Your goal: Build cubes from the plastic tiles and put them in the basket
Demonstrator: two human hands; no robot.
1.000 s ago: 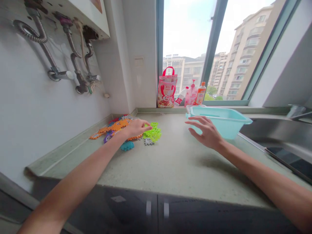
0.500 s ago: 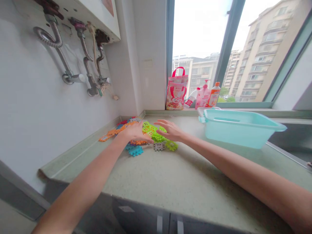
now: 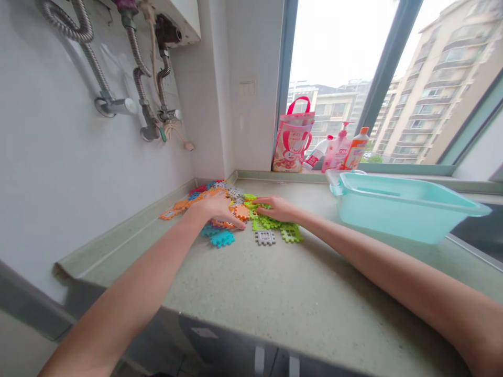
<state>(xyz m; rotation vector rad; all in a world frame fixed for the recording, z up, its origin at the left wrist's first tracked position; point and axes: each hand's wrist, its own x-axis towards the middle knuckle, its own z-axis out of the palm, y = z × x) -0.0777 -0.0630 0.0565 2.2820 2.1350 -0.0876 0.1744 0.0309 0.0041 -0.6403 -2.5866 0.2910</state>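
Note:
A pile of colourful plastic building tiles with notched edges lies at the far left corner of the counter. My left hand (image 3: 215,208) rests over the orange tiles (image 3: 240,212), thumb stretched out toward me and other fingers partly hidden. Touching the green tiles (image 3: 271,222) at the pile's right side is my right hand (image 3: 278,209), its fingers extended and spread. Blue tiles (image 3: 222,239) lie just in front of my left hand. A grey lattice tile (image 3: 265,237) sits flat at the near edge, beside a green lattice tile (image 3: 291,233).
A turquoise plastic basin (image 3: 404,214) stands on the counter (image 3: 251,293) at right, next to the sink. On the windowsill are a pink bag (image 3: 293,144), a pump bottle (image 3: 338,152) and an orange-capped bottle (image 3: 357,149). Metal hoses (image 3: 96,68) hang on the left wall.
The green tiles have shifted right, away from the orange ones, with my right hand on them. Grey tiles behind now show more. The camera view has tilted down slightly.

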